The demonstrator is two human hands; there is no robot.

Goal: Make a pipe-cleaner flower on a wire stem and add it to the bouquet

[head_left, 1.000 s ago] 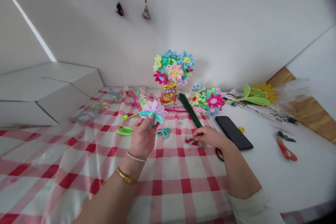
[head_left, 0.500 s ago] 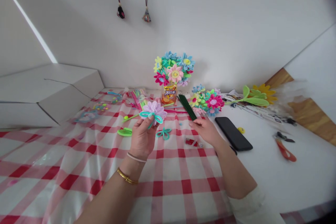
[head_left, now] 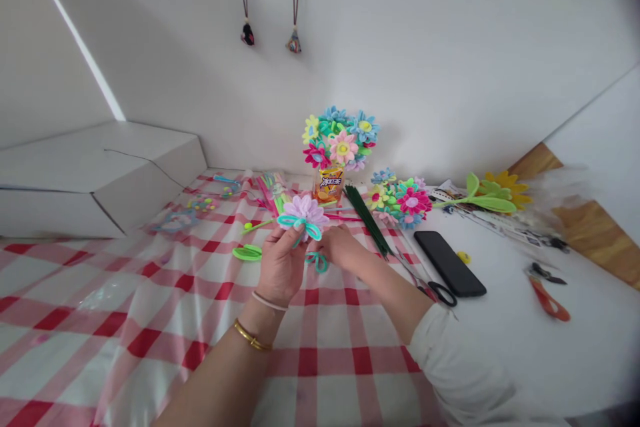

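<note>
Container (head_left: 329,185), orange-labelled: bouquet (head_left: 343,145) in it | left hand (head_left: 282,263): gripping lilac flower (head_left: 304,208) | right hand (head_left: 342,246): partly hidden, cannot tell

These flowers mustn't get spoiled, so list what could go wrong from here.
The left hand holds the purple flower; too tight a pinch might crush its petals. The right hand is close to the teal loops on the cloth and could knock them aside. The right sleeve lies near the scissors and might catch on them.
</note>
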